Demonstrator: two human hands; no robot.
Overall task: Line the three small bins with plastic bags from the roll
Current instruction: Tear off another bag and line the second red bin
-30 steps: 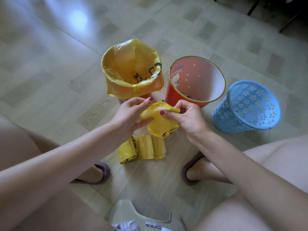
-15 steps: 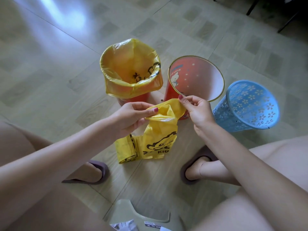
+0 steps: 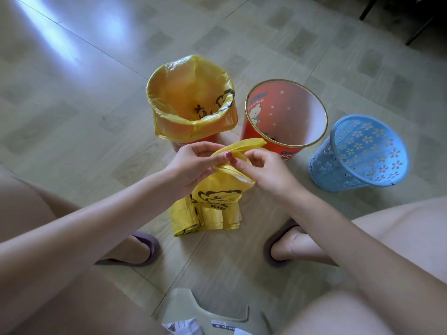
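Head view — left hand, right hand pinch yellow bag.

The yellow bag has a black cartoon animal face on it, and under the face are the letters "KID". The red bin has blue writing on its side, but it is too blurry to read. Papers at the bottom edge are unreadable too.
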